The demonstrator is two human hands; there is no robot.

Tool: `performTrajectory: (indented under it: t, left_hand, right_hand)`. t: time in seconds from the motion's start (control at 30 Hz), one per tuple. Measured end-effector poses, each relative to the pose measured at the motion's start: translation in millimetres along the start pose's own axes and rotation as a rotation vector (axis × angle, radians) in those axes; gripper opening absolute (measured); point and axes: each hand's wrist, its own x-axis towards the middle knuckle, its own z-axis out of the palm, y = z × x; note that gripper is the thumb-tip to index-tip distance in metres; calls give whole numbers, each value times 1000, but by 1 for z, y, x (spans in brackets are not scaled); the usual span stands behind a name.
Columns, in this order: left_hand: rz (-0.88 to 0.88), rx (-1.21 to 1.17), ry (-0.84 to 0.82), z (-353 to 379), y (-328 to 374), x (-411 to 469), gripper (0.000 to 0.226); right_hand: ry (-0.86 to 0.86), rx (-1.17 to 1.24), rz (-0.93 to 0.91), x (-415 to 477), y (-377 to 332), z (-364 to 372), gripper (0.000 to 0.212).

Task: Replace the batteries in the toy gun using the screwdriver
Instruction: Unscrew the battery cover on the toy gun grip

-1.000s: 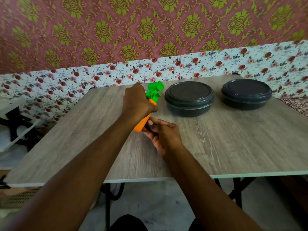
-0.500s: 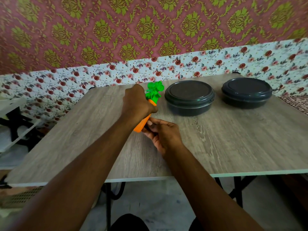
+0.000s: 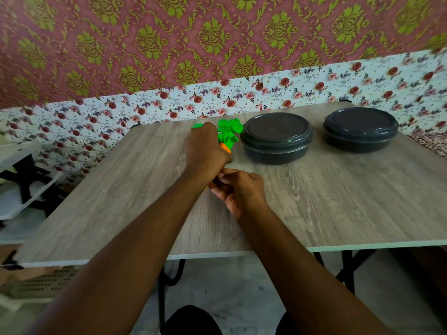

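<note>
Left hand: the left hand (image 3: 205,151) reaches out over the bench (image 3: 338,201), knuckles up, fingers wrapped tight around the middle of the toy gun (image 3: 228,134).
Toy gun: carrot-like, orange body with a bright green leafy top. It is held above the bench toward the far edge. The green top pokes out past the left fist and a bit of orange shows just under it; the rest is hidden by the hand and wrist.
Right hand: the right hand (image 3: 239,189) sits just below the left wrist, touching it, with its fingers curled in toward the toy's lower end. Whether they pinch the toy or something else I cannot tell, because the spot is covered.
Left container: the left container (image 3: 277,136) is dark, round and lidded. It stands on the bench just right of the toy's green top and looks apart from it.
Right container: the right container (image 3: 360,129) is the same kind, lid on, farther right near the back edge, with a gap between the two.
Bench: grey wood-grain top with a pale edge, on black legs (image 3: 348,269).
Backdrop: red-and-gold patterned wall covering (image 3: 217,32) above a white floral strip (image 3: 314,88).
Below: pale floor (image 3: 229,281).
</note>
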Motion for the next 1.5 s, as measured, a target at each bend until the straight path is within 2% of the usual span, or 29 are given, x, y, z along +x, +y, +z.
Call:
performTrajectory:
  t: [0.27, 0.5, 0.77, 0.93, 1.5]
  left_hand:
    - [-5, -32, 48, 10, -8, 1, 61]
    - [-16, -76, 69, 17, -14, 5, 56]
    - [-35, -93, 65, 16, -20, 7, 49]
    - [-37, -116, 52, 17, -21, 11, 52]
    - [-43, -190, 72, 20, -29, 15, 56]
  right_hand:
    - [62, -32, -18, 5, 6, 2, 13]
    - [163, -147, -109, 12, 13, 2, 12]
    - [178, -229, -208, 7, 19, 3, 11]
    - [123, -131, -176, -2, 12, 2, 25]
    - [170, -68, -73, -7, 6, 4, 18]
